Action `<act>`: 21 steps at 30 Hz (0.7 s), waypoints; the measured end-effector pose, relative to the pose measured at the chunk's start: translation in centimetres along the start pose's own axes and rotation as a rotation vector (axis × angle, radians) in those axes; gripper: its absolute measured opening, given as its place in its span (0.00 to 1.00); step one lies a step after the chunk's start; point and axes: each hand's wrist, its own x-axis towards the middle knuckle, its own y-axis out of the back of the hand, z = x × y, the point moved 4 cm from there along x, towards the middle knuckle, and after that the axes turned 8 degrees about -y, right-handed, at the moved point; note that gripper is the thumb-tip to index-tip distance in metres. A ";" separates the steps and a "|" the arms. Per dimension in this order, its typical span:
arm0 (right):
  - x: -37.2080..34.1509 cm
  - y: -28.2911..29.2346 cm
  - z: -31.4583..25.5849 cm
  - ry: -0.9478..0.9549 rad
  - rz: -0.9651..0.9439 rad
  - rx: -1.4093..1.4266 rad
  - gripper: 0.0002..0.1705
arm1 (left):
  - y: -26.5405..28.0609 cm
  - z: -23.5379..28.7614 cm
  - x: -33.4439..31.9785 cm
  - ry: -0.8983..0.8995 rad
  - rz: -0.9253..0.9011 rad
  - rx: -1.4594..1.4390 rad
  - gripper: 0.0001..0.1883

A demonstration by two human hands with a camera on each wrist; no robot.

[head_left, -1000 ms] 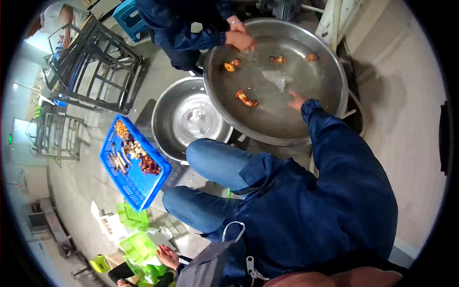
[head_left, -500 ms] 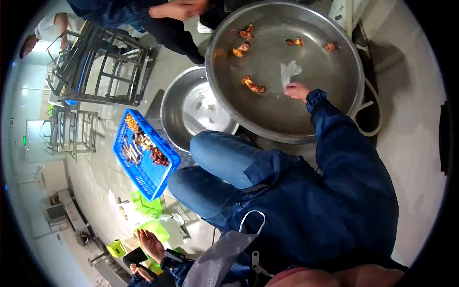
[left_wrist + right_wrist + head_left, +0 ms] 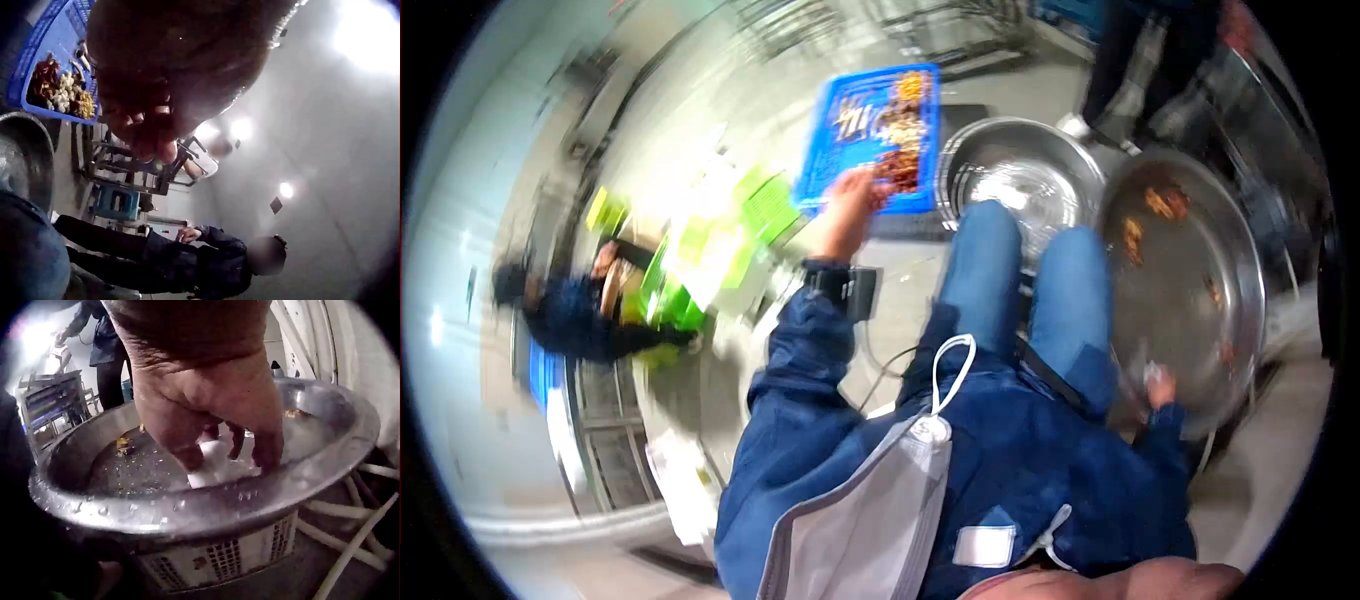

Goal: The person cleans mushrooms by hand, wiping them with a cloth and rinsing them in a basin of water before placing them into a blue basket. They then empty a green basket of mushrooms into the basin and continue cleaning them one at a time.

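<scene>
My right hand (image 3: 1162,388) is low inside the wide metal basin (image 3: 1170,330), near its rim. Between its thumb and fingers it pinches a crumpled, thin white cloth (image 3: 215,459). Brown-orange mushrooms (image 3: 1133,240) lie apart in the basin's shallow water. My left hand (image 3: 852,205), blurred, is stretched out and overlaps the near edge of a blue plastic basket (image 3: 825,165). In the left wrist view its fingers (image 3: 165,150) bend loosely, with nothing seen in them. Sorted piles of reddish-brown, whitish and yellow pieces (image 3: 905,130) fill one side of the basket.
An inner metal bowl (image 3: 1010,180) stands between the basket and the basin, just beyond my knees. Bright green baskets (image 3: 770,205) are at the left, near a seated person (image 3: 580,315). Another person (image 3: 206,256) stands beyond the basin. Pale hoses (image 3: 350,550) run beside the basin.
The head view has swung left. My right hand has taken hold of the white cloth in the basin. My left hand has moved forward to the blue basket. The person opposite has stood up.
</scene>
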 end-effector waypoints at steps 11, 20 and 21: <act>-2.1 3.1 -7.6 -0.047 -0.077 0.166 0.16 | 3.3 -7.0 -2.8 0.318 0.149 -0.170 0.10; 4.0 5.0 1.8 -0.343 0.012 0.939 0.15 | -13.0 -2.5 12.0 -0.035 -0.107 -0.419 0.10; 4.0 7.9 -0.4 -0.102 0.177 0.554 0.15 | -16.0 -1.6 12.3 -0.026 -0.142 -0.460 0.10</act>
